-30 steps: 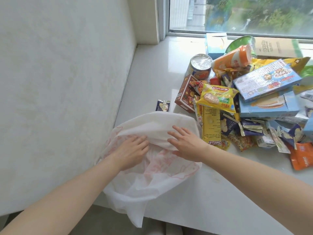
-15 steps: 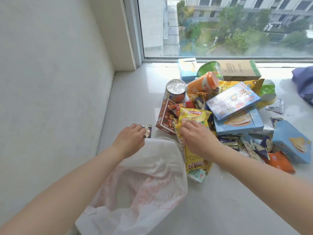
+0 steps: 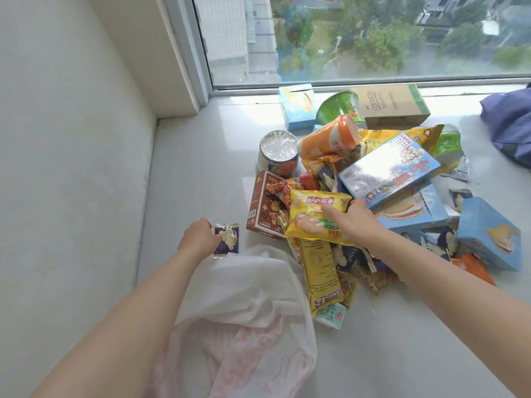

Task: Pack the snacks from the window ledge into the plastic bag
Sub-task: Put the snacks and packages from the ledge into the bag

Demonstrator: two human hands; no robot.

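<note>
While beyond the plastic bag (image 3: 244, 311), left hand (image 3: 198, 237) tight round sachet (image 3: 229, 239), right hand (image 3: 355, 222) round crisp packet (image 3: 310, 219).

A crumpled white plastic bag with pink print (image 3: 244, 326) lies at 6 o'clock on the window ledge (image 3: 201, 168). Just beyond it at 11 o'clock, the left hand (image 3: 198, 237) pinches a small dark-blue foil sachet (image 3: 228, 239). At 1 o'clock the right hand (image 3: 353, 222) grips a yellow Lay's crisp packet (image 3: 310, 216) atop the heap of snack boxes, tubs and pouches (image 3: 388, 170).
</note>
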